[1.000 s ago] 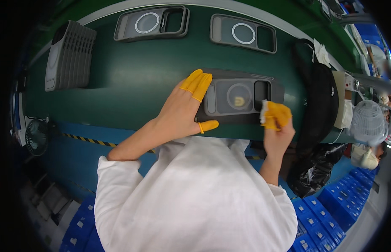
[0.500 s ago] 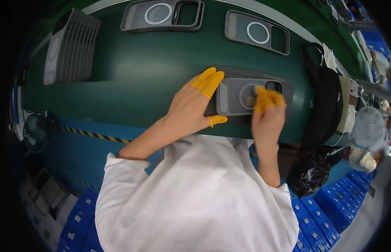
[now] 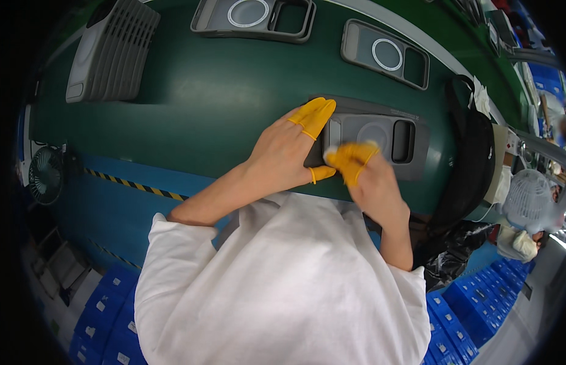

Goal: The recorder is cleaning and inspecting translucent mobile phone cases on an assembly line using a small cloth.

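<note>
A grey phone case with a round ring and a camera cut-out lies on the green conveyor belt. My left hand, with yellow finger cots, presses flat on the case's left end and holds it down. My right hand, also with yellow fingertips, pinches a small white wipe against the case's left part. Both forearms come up out of my white sleeves.
Two more grey cases lie farther along the belt. A grey ribbed tray stands at the left. A small fan sits at the left edge, another fan at the right. Blue crates fill the floor.
My right hand with the wipe has moved from the case's right end across to its left part. My left hand has stayed pressed on the case.
</note>
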The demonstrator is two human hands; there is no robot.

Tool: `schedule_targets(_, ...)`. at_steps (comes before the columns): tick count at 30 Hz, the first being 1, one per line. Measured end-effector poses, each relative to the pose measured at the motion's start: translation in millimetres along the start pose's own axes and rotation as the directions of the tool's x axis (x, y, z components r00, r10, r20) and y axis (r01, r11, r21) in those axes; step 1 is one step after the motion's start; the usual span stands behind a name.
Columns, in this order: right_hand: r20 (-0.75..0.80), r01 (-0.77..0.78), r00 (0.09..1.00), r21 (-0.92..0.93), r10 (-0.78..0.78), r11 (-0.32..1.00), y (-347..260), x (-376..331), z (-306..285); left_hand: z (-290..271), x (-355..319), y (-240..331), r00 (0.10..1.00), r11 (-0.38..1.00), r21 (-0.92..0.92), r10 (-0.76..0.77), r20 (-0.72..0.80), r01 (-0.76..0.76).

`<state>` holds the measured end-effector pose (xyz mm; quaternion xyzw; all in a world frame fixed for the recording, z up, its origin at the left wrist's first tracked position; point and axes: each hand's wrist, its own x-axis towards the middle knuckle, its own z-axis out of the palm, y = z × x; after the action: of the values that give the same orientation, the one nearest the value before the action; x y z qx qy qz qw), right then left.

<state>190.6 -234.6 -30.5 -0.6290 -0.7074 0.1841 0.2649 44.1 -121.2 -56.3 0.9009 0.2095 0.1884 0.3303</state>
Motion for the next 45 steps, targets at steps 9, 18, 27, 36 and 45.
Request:
schedule_targets(9,0.061,0.061,0.997,-0.166,-0.051,0.984,-5,-1,-4,-2,2,-1,0.999,1.000,-0.013,-0.025,0.022,0.025)
schedule_targets(18,0.114,-0.128,0.983,-0.108,0.141,0.986,-13,-57,-27,-6,4,4,0.999,0.998,0.046,0.033,0.026,-0.034)
schedule_targets(27,0.005,-0.025,1.000,-0.240,0.027,0.970,-12,-46,-14,-24,37,30,0.908,0.926,0.307,0.080,0.412,-0.220)
schedule_targets(36,-0.030,-0.081,0.997,-0.209,0.076,0.974,-7,-47,-9,-19,42,23,0.726,0.684,0.402,0.275,0.631,-0.608)
schedule_targets(45,-0.023,-0.085,0.996,-0.219,0.082,0.972,-6,-48,-7,-26,55,0,0.768,0.747,0.320,0.378,0.516,-0.583)
